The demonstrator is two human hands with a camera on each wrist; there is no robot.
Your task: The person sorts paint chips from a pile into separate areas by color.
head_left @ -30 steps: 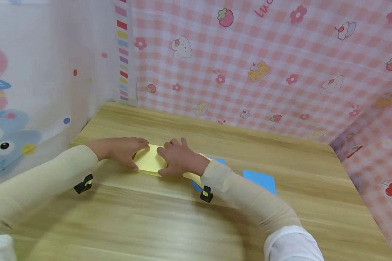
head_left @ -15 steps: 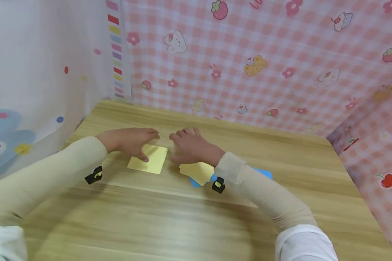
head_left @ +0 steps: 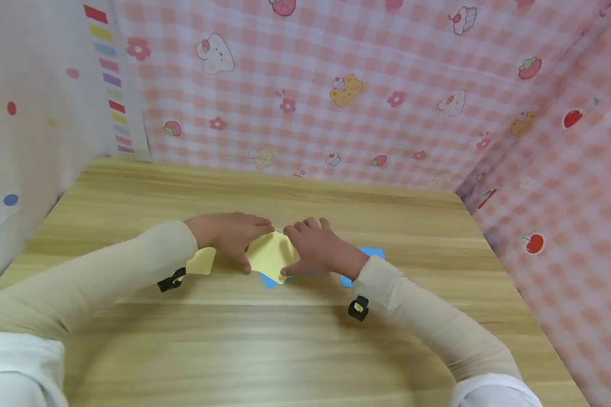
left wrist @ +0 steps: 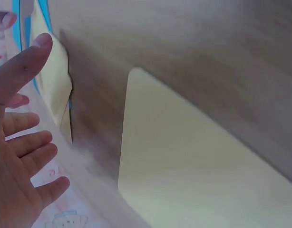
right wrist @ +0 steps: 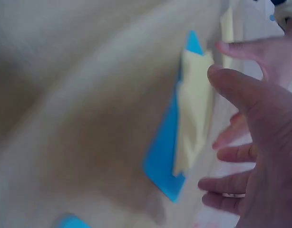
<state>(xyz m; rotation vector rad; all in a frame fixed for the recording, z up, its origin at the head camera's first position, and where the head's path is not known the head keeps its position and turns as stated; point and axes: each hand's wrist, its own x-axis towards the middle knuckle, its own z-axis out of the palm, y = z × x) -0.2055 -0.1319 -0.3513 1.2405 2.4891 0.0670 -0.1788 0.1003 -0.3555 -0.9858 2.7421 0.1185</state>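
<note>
A yellow paper piece (head_left: 271,255) with an uneven outline lies over a blue sheet (head_left: 268,281) on the table, between the two hands. My left hand (head_left: 232,234) is at its left side, thumb and fingers spread apart. From the other side, my right hand (head_left: 319,247) reaches toward it with thumb and fingers spread, fingertips close to its edge. Both wrist views show fingers loosely extended and not curled round anything. Behind the left hand lies a flat yellow square (left wrist: 184,161) with rounded corners, partly hidden by the forearm in the head view.
Another blue sheet (head_left: 373,252) lies at the right, partly covered by the right wrist. The wood-grain table (head_left: 265,350) meets a pink checked cloth wall (head_left: 305,85) behind and more cloth at both sides. A black wrist mount (head_left: 358,308) hangs below the right sleeve.
Both hands let go of the yellow square at the left and moved right to the yellow piece on the blue sheet. The head view has turned right.
</note>
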